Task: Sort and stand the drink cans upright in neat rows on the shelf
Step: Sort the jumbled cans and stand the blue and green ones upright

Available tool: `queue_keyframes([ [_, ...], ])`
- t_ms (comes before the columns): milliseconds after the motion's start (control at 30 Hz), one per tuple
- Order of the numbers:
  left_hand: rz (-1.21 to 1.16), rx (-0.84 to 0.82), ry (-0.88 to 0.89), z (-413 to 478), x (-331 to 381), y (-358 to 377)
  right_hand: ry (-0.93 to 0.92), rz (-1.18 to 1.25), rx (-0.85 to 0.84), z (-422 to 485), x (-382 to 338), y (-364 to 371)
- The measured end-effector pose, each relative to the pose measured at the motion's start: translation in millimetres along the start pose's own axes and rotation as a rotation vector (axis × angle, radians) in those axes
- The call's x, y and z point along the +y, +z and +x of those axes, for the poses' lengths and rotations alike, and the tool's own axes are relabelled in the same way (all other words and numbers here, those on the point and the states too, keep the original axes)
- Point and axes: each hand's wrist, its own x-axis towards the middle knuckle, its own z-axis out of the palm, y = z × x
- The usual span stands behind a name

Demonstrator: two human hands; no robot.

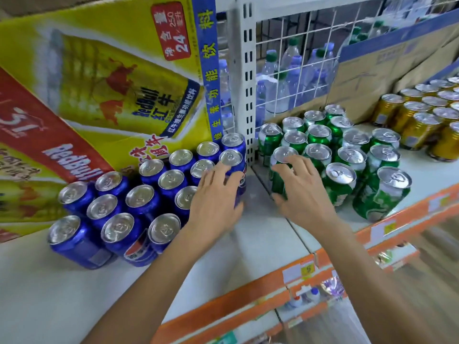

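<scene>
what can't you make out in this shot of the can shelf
All in the head view:
- blue can under the left hand: palm covers it, grip unclear
- price tags on the shelf edge: blurred, unreadable
- gold cans: rows cut off by the right edge
- water bottles: labels blurred behind the wire grid

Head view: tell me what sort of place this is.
Probably a shop's drinks aisle: blue cans and green cans in rows on a shelf, price tags on its orange front strip, water bottles behind a wire grid.
</scene>
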Motion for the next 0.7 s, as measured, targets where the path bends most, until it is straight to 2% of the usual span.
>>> queue_keyframes([
  [100,-0.134,0.103,-0.046,-10,-8,-13,-0.109,0.145,0.073,3,-33,0],
  [300,-0.134,0.229,-0.158,-58,-56,-44,-0.23,0.309,0.041,5,-119,5],
  [500,-0.036,0.313,-0.322,-140,-147,-78,-0.41,0.398,-0.002,3,-231,25],
  [700,0.095,0.323,-0.502,-238,-249,-106,-0.552,0.445,-0.156,-10,-368,60],
])
